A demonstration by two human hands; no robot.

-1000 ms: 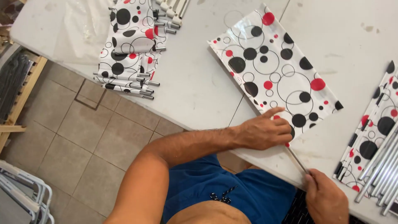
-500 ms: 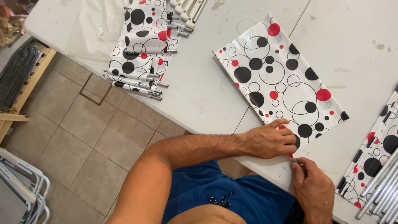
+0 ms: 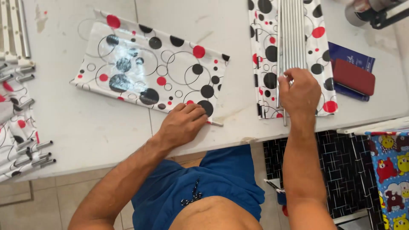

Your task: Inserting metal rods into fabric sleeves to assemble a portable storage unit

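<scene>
My left hand (image 3: 184, 123) lies flat, fingers together, on the near corner of a glossy white plastic sheet with black and red circles (image 3: 149, 70), which is spread on the white bench (image 3: 98, 127) close to its front edge. A thin metal rod (image 3: 216, 124) comes out from the sheet's near hem just beside my fingertips. My right hand (image 3: 299, 91) is further to the right, well apart from the left one; its fingers are curled and pinched on one thin silver metal rod (image 3: 284, 120), whose end passes a little over the front edge of the bench. This rod belongs to a bundle of straight silver rods (image 3: 292, 32) lying on a second folded sheet of the same dotted plastic (image 3: 266, 55). Near the right edge of the bench there is a dark red flat case (image 3: 353, 76) on top of a blue booklet (image 3: 350, 54). At the left edge I see a pile of dotted sheets with rods already inside them (image 3: 19, 140), their ends pointing to the front.
</scene>
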